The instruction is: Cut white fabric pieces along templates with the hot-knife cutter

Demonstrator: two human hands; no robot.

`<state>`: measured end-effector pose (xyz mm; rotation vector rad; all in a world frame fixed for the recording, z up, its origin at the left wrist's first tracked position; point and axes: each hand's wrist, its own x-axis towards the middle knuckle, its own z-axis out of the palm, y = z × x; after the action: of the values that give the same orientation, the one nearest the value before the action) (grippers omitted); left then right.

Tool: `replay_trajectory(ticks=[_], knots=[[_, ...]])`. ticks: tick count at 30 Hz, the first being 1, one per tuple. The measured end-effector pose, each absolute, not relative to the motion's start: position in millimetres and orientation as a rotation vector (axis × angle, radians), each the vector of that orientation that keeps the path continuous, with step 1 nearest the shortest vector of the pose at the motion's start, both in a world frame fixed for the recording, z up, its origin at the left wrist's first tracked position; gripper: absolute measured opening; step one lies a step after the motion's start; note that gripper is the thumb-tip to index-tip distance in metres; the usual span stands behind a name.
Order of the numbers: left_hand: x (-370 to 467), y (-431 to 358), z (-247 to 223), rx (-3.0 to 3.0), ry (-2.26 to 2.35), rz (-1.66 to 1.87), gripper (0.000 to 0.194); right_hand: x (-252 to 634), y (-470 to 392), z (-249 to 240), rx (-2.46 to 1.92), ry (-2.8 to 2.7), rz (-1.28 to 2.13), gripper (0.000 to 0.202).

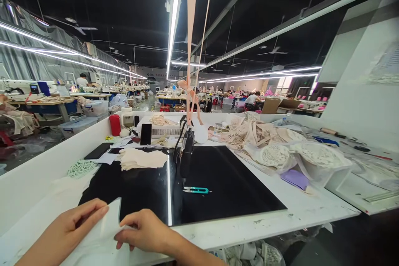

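A piece of white fabric (104,232) is held up at the table's near left edge. My left hand (77,222) pinches its left side between thumb and fingers. On the other side, my right hand (140,230) has its fingers closed at the fabric's right edge. Beyond the hands lies a glossy black board (230,183). A teal thread snipper (198,190) rests on it, below a black hand tool (187,156) hanging from a peach strap. A stack of cream fabric pieces (141,158) lies at the board's back left.
Heaped beige and lace pieces (268,137) cover the right of the white table (230,232), with a purple piece (294,178) beside them. A phone (146,134), a red container (114,125) and a jar (127,117) stand at the back left. Low white walls edge the table.
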<state>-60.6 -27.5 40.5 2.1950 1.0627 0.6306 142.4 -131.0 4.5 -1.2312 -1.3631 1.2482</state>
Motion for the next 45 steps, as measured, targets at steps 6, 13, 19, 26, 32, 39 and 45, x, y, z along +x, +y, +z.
replay_trajectory(ticks=[6,13,19,26,32,39,45], knots=[[-69,-20,53,2.216,1.006,0.453,0.056,149,-125,1,-1.237,-1.476,1.149,0.01],[-56,-19,68,2.367,0.971,0.55,0.044,158,-123,-2,-1.274,-1.574,1.038,0.016],[-29,-3,100,2.768,0.713,0.68,0.037,172,-97,-5,-1.344,-1.626,0.9,0.024],[-10,10,90,3.137,0.46,0.851,0.033,206,-59,5,-1.446,-1.699,0.447,0.03],[-5,3,10,3.275,-0.074,0.84,0.027,234,-52,-17,-1.614,-1.902,0.116,0.045],[-8,1,-9,3.107,-0.011,0.711,0.016,245,-65,-30,-1.69,-2.063,-0.137,0.071],[-9,2,-6,3.036,-0.054,0.72,0.017,232,-94,-20,-1.604,-2.129,-0.271,0.067]])
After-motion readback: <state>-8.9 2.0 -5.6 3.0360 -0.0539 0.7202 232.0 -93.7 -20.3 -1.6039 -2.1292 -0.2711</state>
